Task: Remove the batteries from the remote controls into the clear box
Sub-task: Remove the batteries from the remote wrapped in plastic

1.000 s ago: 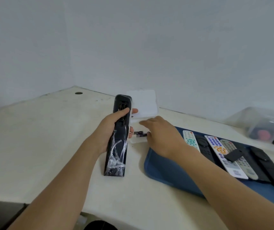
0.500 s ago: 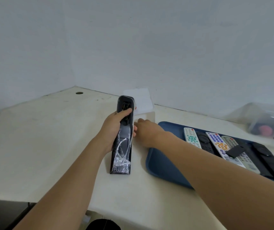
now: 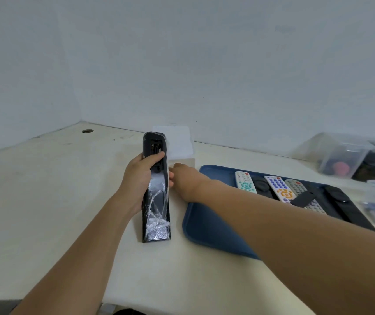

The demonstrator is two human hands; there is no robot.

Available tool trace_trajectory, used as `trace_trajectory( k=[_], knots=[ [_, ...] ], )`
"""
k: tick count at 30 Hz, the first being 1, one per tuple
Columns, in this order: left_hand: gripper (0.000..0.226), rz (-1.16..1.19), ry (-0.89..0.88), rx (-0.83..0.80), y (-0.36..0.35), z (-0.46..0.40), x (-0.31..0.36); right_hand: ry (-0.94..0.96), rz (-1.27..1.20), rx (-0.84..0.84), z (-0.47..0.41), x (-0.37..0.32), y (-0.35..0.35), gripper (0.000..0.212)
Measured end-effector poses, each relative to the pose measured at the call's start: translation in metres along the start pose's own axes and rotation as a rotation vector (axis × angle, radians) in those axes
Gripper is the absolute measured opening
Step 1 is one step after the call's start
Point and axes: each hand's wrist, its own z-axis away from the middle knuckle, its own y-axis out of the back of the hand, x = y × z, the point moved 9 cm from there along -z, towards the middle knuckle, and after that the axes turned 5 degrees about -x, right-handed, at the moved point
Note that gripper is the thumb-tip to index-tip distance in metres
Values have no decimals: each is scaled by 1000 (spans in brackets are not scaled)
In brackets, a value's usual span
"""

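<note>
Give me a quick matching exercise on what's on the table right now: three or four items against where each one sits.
Items:
1. black remote
2. blue tray
3. clear box
4. clear tub

Places:
A. far right, by the wall
B. gripped by the left hand
C. just behind the gripped remote
D. under the row of remotes

Pairs: 1-B, 2-D, 3-C, 4-A

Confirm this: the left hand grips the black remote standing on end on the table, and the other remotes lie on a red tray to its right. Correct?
Not quite. In the head view the tray is blue, not red. The left hand does grip the black remote standing on end, other remotes lying on the tray.
</note>
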Motion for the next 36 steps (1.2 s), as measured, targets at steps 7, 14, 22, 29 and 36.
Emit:
trace_trajectory(
  k=[7,14,22,29,36],
  knots=[
    [16,-13,0,3,2,1,1,31,-87,10,14,2,0,9],
    [13,-34,-4,12,3,2,2,40,-92,-81,21,-4,7,16],
    [12,-48,-7,-7,-1,6,5,-104,-45,71,24,-5,22,35],
    [13,-43,-5,-9,2,8,8,-220,-182,129,24,-1,22,12],
    [12,-63,-16,49,8,-1,20,-227,-799,376,51,36,35,14]
  ],
)
